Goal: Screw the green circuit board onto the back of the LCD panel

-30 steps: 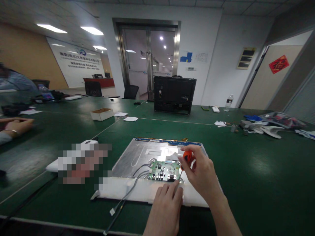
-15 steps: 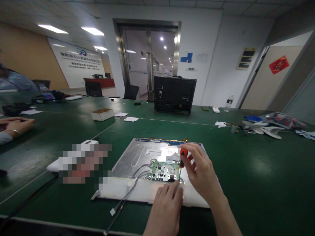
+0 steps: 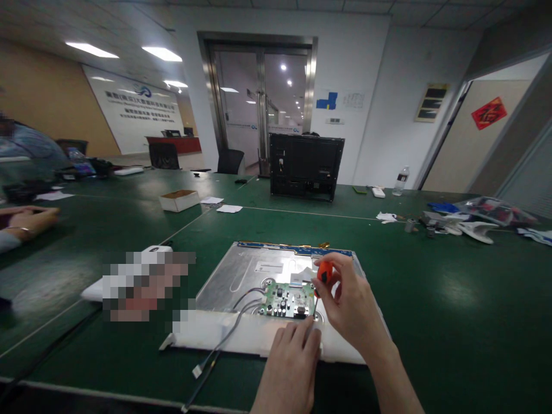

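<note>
An orange-and-black screwdriver [image 3: 325,272] is gripped by the fingers of my right hand [image 3: 351,302], its shaft pointing down at the lower right corner of a green circuit board [image 3: 287,302]. The board sits on the metal back of a flat display panel [image 3: 233,276]. My left hand [image 3: 293,356] lies palm down on the panel's white lower strip [image 3: 207,333], fingertips by the same board corner; nothing shows in its fingers. Grey cables [image 3: 235,328] run from the board's left side over the strip. The screwdriver's tip is hard to make out beside my left index finger.
A black monitor housing [image 3: 306,167] stands farther back on the green table [image 3: 431,322]. A white box [image 3: 179,201] and papers [image 3: 229,209] lie left of it. Parts and bags [image 3: 495,211] are piled at right, near a bottle [image 3: 401,181]. Another person's hands [image 3: 32,221] are at far left.
The screwdriver handle has tilted slightly to the right, and my right fingers have shifted around it. My left hand and the panel stay in place.
</note>
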The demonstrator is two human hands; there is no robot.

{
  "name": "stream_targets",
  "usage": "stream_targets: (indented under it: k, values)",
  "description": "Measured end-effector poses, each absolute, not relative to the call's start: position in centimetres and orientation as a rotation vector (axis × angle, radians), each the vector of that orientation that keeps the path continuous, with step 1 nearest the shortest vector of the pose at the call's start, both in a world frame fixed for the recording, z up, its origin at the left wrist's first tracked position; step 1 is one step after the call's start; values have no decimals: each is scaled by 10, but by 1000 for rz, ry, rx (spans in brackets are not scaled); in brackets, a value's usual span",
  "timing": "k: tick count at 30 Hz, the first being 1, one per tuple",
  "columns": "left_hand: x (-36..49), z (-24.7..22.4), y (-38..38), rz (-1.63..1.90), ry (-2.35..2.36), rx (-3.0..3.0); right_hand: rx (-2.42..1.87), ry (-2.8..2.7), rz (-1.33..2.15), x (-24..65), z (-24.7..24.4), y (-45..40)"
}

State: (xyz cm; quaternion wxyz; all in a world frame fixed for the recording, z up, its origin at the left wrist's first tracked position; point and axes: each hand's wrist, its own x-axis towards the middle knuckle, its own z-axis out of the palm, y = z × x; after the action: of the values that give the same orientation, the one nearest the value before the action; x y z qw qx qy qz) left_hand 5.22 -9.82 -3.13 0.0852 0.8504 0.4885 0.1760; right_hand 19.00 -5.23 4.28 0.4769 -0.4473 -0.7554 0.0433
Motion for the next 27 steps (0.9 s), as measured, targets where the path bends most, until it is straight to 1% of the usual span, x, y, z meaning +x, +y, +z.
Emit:
stream_targets:
  k: [15,27]
  values:
    - [52,-36,-99,583,1450,2564,-1062,-1911,16,193,45,-52]
    - [51,-33,-100,602,1456,2576,-1050,-1878,85,191,44,-54]
